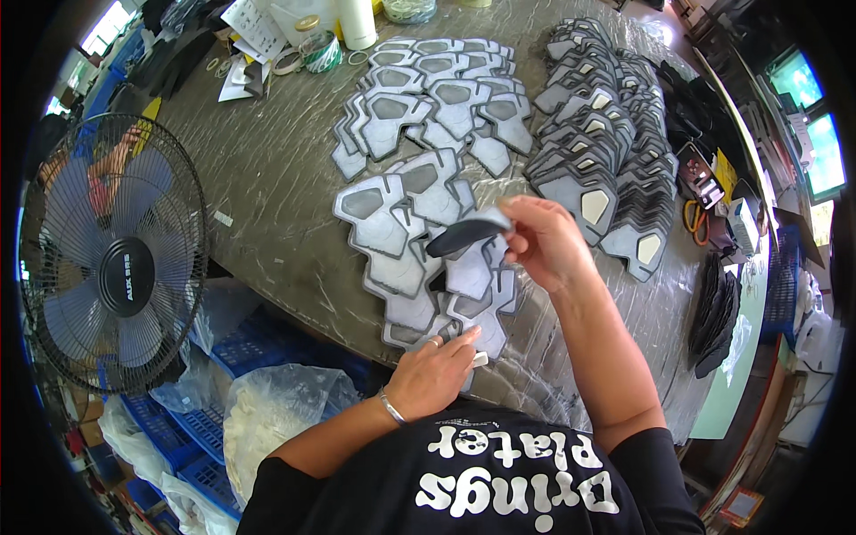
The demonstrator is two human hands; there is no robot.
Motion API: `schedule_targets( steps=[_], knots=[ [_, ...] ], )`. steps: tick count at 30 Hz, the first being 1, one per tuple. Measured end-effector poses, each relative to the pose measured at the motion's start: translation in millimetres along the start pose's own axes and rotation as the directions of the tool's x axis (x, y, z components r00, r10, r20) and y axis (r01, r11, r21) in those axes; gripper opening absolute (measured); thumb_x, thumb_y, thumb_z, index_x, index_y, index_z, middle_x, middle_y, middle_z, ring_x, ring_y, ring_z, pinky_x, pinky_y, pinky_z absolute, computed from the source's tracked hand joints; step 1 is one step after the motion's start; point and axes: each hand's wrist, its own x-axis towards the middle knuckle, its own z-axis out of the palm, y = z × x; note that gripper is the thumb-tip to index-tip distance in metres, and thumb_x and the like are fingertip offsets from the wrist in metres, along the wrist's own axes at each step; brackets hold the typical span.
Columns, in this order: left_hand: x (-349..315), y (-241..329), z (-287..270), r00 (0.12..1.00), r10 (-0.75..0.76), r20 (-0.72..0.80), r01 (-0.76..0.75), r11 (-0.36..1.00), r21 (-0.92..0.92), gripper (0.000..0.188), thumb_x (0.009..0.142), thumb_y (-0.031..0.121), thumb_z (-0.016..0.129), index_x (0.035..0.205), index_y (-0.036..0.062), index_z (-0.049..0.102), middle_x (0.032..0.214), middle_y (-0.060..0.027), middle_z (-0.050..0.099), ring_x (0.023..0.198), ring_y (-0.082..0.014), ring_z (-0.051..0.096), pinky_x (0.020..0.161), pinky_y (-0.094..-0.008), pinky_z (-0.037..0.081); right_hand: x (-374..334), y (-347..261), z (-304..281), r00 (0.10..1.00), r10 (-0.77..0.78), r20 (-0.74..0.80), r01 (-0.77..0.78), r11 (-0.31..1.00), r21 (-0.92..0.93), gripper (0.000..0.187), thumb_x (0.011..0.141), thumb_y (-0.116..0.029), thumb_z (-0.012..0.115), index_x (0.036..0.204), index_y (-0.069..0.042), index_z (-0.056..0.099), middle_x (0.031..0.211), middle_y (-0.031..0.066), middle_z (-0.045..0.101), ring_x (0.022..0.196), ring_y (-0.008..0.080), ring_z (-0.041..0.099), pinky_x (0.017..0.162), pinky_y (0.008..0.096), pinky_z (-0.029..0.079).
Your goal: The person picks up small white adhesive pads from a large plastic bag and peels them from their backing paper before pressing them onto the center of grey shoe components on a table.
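Note:
My right hand (548,236) is raised over the table, its thumb and fingers pinching the end of a dark, curved pad piece (468,234) with a light grey edge. Below it, near the table's front edge, my left hand (434,367) lies against the closest of the grey cut-out pads (403,259). A small white piece (481,359) sticks out from under its fingers, which look closed on it. These pads are angular, with a darker grey patch inside, and overlap in rows up the table.
To the right stand stacked rows of similar pads (596,207) with white patches. Orange-handled scissors (695,223) and dark fabric pieces (714,312) lie along the right edge. A fan (125,267) stands left; blue crates (254,343) and a plastic bag (285,415) sit below the table edge.

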Motion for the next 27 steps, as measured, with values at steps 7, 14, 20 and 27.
schedule_targets(
  steps=[7, 14, 20, 27],
  knots=[
    [-1.1, -0.8, -15.5, 0.996, -0.087, -0.034, 0.073, 0.952, -0.297, 0.012, 0.083, 0.015, 0.065, 0.088, 0.0039, 0.061, 0.122, -0.0116, 0.062, 0.074, -0.0276, 0.065, 0.064, -0.0367, 0.053, 0.0, 6.1, 0.5, 0.993, 0.113, -0.032, -0.116, 0.983, -0.141, 0.020, 0.089, -0.020, 0.057, 0.087, 0.000, 0.061, 0.077, 0.0106, 0.067, 0.053, 0.0126, 0.058, 0.051, 0.0263, 0.050],
    [23.4, -23.1, -45.6, 0.993, -0.120, -0.010, 0.121, 0.993, 0.003, 0.013, 0.083, 0.014, 0.062, 0.087, 0.0020, 0.056, 0.114, -0.0165, 0.061, 0.072, -0.0324, 0.065, 0.062, -0.0414, 0.053, -39.3, 26.3, -30.4, 0.971, 0.236, -0.036, -0.238, 0.941, -0.239, 0.022, 0.091, -0.020, 0.057, 0.084, 0.000, 0.063, 0.067, 0.0097, 0.063, 0.048, 0.0139, 0.057, 0.045, 0.0258, 0.047],
    [39.0, -35.4, -44.9, 0.981, -0.165, 0.101, 0.154, 0.982, 0.107, 0.013, 0.084, 0.013, 0.060, 0.087, 0.0011, 0.055, 0.106, -0.0203, 0.063, 0.073, -0.0338, 0.066, 0.061, -0.0429, 0.053, -29.9, 42.5, -20.8, 0.979, 0.203, 0.023, -0.204, 0.965, 0.168, 0.020, 0.091, -0.019, 0.059, 0.078, -0.004, 0.059, 0.065, 0.0062, 0.061, 0.049, 0.0106, 0.053, 0.047, 0.0252, 0.045],
    [46.0, -37.2, -50.7, 0.968, -0.180, 0.177, 0.143, 0.968, 0.205, 0.012, 0.083, 0.013, 0.057, 0.087, 0.0012, 0.056, 0.129, -0.0150, 0.058, 0.069, -0.0334, 0.066, 0.064, -0.0422, 0.054, 11.4, -5.3, 11.7, 0.979, -0.100, 0.180, -0.007, 0.856, 0.517, 0.028, 0.095, -0.025, 0.053, 0.073, -0.008, 0.055, 0.064, 0.0018, 0.056, 0.050, 0.0088, 0.043, 0.049, 0.0277, 0.041]
  ],
)
